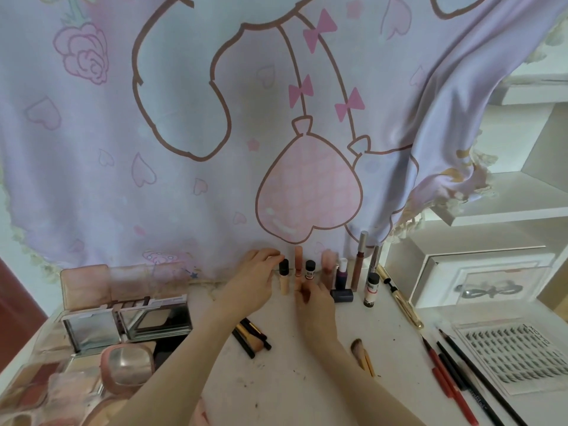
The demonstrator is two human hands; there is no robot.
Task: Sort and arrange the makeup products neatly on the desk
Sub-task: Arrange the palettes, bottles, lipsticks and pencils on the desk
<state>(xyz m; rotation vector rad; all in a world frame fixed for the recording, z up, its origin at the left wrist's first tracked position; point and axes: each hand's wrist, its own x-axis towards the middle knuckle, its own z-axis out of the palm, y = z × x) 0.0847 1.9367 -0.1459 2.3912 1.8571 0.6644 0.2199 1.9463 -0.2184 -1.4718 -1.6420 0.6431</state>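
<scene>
From the head camera, a white desk [307,379] runs up to a hanging lilac cloth [184,133] printed with hearts, bows and a pink balloon. Both forearms reach forward to a row of small makeup tubes standing upright at the back edge of the desk, just in front of the cloth. The left hand [249,284] has its fingertips pinched on the black cap of a beige concealer tube [284,278] at the left end of that row. The right hand [313,298] lies just beside it with its fingers around the base of a tall peach tube [298,261]; whether it truly grips that tube I cannot tell. Further right in the row stand a short black-capped tube [310,269], a purple bottle [341,276], a brown lip gloss [359,259] and a dark-capped bottle [372,289]. Open palettes [129,315] lie stacked at the left. Brushes [250,335] lie between the arms, pencils [451,370] lie at the right, touching a tray of false lashes [513,358].
</scene>
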